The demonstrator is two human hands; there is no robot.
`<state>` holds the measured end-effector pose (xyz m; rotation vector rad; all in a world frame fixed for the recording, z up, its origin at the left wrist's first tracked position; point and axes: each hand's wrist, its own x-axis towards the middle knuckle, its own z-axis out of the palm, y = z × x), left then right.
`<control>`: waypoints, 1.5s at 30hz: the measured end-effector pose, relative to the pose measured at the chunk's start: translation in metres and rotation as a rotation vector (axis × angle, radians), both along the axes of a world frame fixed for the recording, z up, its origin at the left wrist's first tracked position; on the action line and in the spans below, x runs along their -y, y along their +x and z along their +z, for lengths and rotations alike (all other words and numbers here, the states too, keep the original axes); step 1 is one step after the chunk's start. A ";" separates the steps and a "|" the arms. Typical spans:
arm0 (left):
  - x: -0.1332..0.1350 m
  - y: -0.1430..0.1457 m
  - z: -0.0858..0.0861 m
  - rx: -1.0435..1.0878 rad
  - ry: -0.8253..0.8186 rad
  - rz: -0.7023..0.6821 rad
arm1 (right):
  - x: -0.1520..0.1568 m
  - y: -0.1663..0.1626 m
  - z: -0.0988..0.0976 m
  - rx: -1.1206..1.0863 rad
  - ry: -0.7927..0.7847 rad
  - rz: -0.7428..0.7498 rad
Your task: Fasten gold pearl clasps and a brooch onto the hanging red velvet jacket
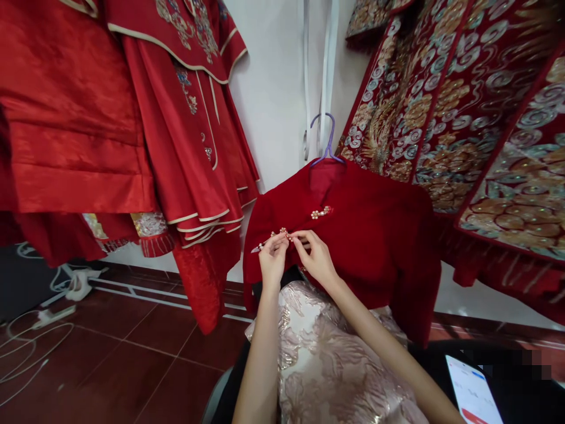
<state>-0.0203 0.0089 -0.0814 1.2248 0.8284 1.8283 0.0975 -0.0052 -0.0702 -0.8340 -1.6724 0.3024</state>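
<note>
In the head view, a dark red velvet jacket (366,229) hangs on a purple hanger (330,141). At its front edge, the fingertips of my left hand (273,256) and my right hand (315,258) meet in a pinch on a small beaded fastener (283,231). A thin, silvery pointed piece (255,249) sticks out to the left of my left hand; I cannot tell what it is. Higher on the jacket sits another beaded fastener (321,212). Across my lap, under my forearms, lies a pale pink-gold brocade fabric (326,353).
Red garments with cream piping (189,147) hang on the left. A heavily embroidered red garment (468,112) hangs at the right. A lit phone (472,388) lies at the lower right. Cables and a power strip (55,316) are on the tiled floor (132,359), near white shoes (79,284).
</note>
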 end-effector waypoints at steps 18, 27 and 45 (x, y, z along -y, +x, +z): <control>-0.007 0.006 -0.006 -0.032 0.015 0.078 | -0.013 -0.001 0.005 0.060 0.009 -0.091; -0.012 0.003 -0.017 -0.364 0.109 0.140 | -0.011 0.010 0.007 0.072 -0.076 -0.047; 0.031 -0.047 0.027 -0.961 -0.284 0.418 | 0.020 0.039 -0.057 -0.043 -0.421 0.039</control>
